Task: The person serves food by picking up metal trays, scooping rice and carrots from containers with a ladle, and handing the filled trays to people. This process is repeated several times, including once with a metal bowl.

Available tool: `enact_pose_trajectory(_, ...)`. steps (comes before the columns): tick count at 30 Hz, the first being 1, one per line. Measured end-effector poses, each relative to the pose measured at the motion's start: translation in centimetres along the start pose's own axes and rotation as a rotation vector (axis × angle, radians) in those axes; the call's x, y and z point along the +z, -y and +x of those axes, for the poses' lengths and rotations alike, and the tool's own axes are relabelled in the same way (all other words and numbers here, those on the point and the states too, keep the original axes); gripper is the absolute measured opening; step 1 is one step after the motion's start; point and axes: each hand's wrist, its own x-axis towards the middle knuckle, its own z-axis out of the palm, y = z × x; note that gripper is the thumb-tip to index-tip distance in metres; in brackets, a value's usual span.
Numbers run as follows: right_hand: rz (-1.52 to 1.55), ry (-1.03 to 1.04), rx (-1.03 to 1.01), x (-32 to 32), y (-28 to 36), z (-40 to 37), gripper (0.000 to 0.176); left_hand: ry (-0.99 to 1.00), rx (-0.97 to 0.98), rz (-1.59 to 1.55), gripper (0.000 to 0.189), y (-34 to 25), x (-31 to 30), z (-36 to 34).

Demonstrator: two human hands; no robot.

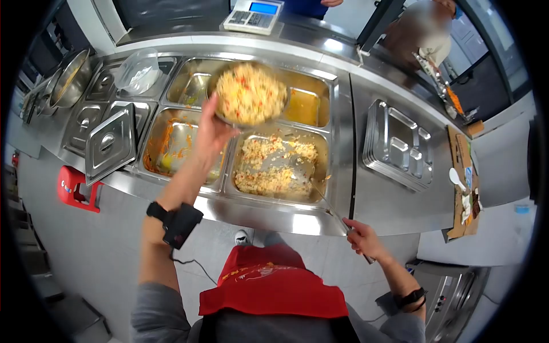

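Observation:
My left hand (213,131) is closed on the near side of a round bowl (243,123) heaped with fried rice (250,94), held up over the steel food pans. Its picture is slightly smeared by motion. My right hand (363,240) wraps around the long metal handle of a serving spoon (340,220). The spoon's head reaches into the near right food pan (322,154), where more fried rice (266,178) lies in patches with bare metal between; the head's exact shape is hard to make out.
Beside that pan, a sauce-smeared pan (151,143) holds scraps. Steel lids (111,143) and a clear plastic tub (137,74) stand left. Compartment trays (397,143) are stacked right. A scale (253,16) sits on the back ledge. People stand beyond; a red stool (71,183) is below left.

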Motion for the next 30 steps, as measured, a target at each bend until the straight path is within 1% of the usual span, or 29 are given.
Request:
enact_pose_trajectory(1, 0.093, 0.086, 0.065, -0.4, 0.5, 0.8, 0.046, 0.026, 0.033, 0.032, 0.068, -1.1, 1.1, 0.8)
enact_pose_trajectory(3, 0.273, 0.252, 0.182, -1.5, 1.7, 2.8, 0.045, 0.015, 0.074, 0.059, 0.065, -2.6, 3.2, 2.6)
enact_pose_trajectory(4, 0.325, 0.344, 0.2, -1.5, 2.1, 4.0, 0.043, 0.026, 0.088, 0.069, 0.067, -3.4, 4.4, 3.3)
enact_pose_trajectory(7, 0.575, 0.546, 0.219, -0.6, 2.5, 7.9, 0.043, -0.053, 0.115, 0.069, 0.065, -4.6, 6.8, 5.3)
enact_pose_trajectory(8, 0.634, 0.581, 0.229, -0.7, 1.6, 8.9, 0.043, -0.055, 0.115, 0.043, 0.065, -4.8, 7.2, 6.0)
enact_pose_trajectory(11, 0.715, 0.579, 0.22, -2.4, 0.3, 8.9, 0.042, -0.082, 0.172, 0.067, 0.067, -5.2, 9.2, 6.9)
enact_pose_trajectory(12, 0.644, 0.494, 0.214, -2.8, 0.2, 8.2, 0.042, -0.072, 0.142, 0.044, 0.067, -5.3, 9.0, 7.6)
enact_pose_trajectory(15, 0.596, 0.383, 0.107, -4.6, -0.3, 6.3, 0.043, -0.104, 0.134, 0.045, 0.067, -5.2, 9.9, 8.6)
enact_pose_trajectory(19, 0.691, 0.338, 0.096, -6.4, -0.3, 5.3, 0.042, -0.106, 0.068, -0.008, 0.067, -4.8, 10.6, 10.1)
enact_pose_trajectory(20, 0.686, 0.33, 0.094, -6.6, -0.1, 5.0, 0.042, -0.054, 0.083, 0.005, 0.07, -4.6, 10.9, 10.2)
enact_pose_trajectory(23, 0.703, 0.28, 0.111, -6.4, 0.7, 3.7, 0.042, -0.066, 0.064, -0.082, 0.075, -4.6, 12.4, 13.1)
enact_pose_trajectory(24, 0.743, 0.286, 0.113, -6.1, 1.0, 3.3, 0.042, -0.04, 0.079, -0.095, 0.083, -4.7, 13.2, 14.1)
enact_pose_trajectory(25, 0.781, 0.292, 0.116, -5.8, 1.3, 2.9, 0.042, 0.059, 0.121, -0.063, 0.092, -4.9, 13.8, 15.3)
enact_pose_trajectory(27, 0.818, 0.286, 0.104, -5.3, 2.1, 2.3, 0.043, -0.045, 0.15, 0.021, 0.097, -4.7, 15.3, 16.6)
enact_pose_trajectory(28, 0.821, 0.274, 0.094, -5.0, 2.4, 1.9, 0.043, 0.02, 0.151, 0.121, 0.097, -4.7, 15.9, 16.2)
enact_pose_trajectory(30, 0.826, 0.264, 0.059, -4.5, 3.1, 1.2, 0.044, 0.037, 0.121, 0.268, 0.094, -3.7, 15.2, 15.8)
